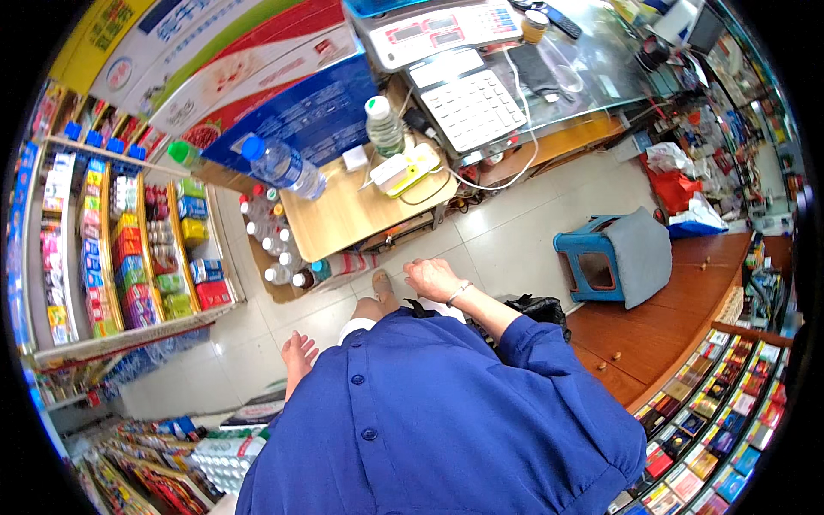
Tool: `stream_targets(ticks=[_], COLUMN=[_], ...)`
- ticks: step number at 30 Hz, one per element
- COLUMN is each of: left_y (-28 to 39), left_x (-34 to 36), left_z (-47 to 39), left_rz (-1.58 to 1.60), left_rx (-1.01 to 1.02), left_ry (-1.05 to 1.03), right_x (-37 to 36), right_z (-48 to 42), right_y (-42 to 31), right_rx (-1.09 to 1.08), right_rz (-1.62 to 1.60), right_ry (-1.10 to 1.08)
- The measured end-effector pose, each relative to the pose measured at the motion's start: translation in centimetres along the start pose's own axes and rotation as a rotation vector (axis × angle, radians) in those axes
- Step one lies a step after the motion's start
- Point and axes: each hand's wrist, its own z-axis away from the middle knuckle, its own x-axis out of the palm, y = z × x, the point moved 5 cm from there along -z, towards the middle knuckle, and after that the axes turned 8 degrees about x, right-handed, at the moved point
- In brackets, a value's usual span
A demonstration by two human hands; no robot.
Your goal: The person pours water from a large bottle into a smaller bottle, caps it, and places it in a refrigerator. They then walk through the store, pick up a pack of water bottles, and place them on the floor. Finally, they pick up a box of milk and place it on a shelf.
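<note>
My left hand (299, 353) hangs at my left side with fingers apart and nothing in it, above the tiled floor. In front of my body is my right hand (433, 279), a bracelet at its wrist; its fingers are curled, and the palm side is hidden. Beyond it stands a small wooden table (322, 222) bearing a blue-capped water bottle (286, 168), a white-capped bottle (384, 126) and a power strip (405, 169). Farther up, a large-key calculator (473, 106) and a digital scale (444, 32) rest by the glass counter (595, 77).
Bottles (277, 248) stand on the floor beside the table. Packaged goods fill the left shelf (138, 257). A blue stool (589, 261) with a grey cover is at the right, near a brown wooden cabinet (644, 341) and rows of small boxes (702, 418). A black bag (537, 312) lies behind my right forearm.
</note>
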Motion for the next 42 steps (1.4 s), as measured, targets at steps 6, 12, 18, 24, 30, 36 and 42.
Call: stream_targets(ticks=[6,12,18,24,30,36,42], left_y=[-2.2,-1.0,2.8,0.9,3.6,3.7,3.6], left_x=[-4.2,-6.4,-9.4,-22.2,-37.6,-43.8,-41.1], left_z=[-0.2,-4.4,-11.3,-20.3,-23.8,-25.3,-29.2], left_rz=[0.012,0.077,0.102,0.154,0.237,0.368,0.323], left_rx=[-0.003,0.015,0.112,0.141,0.113,0.071,-0.067], left_ry=[0.038,0.058,-0.104,-0.184,0.041,0.089,0.111], right_x=[2.7,3.1,7.5,16.7,23.7,26.2,24.9], right_z=[-2.3,-3.1,-5.1,-11.8,-17.3,-25.1,-32.0], right_y=[-4.2,-9.6,-15.4,-28.9,-49.1,-54.2,-57.0], right_rx=[-0.133,-0.161,-0.067,-0.121,-0.462,-0.527,-0.499], right_rz=[0.117,0.009,-0.040,0.027,-0.026,0.132,0.140], right_ry=[-0.088,-0.042,-0.037,0.011,-0.228,-0.238,-0.304])
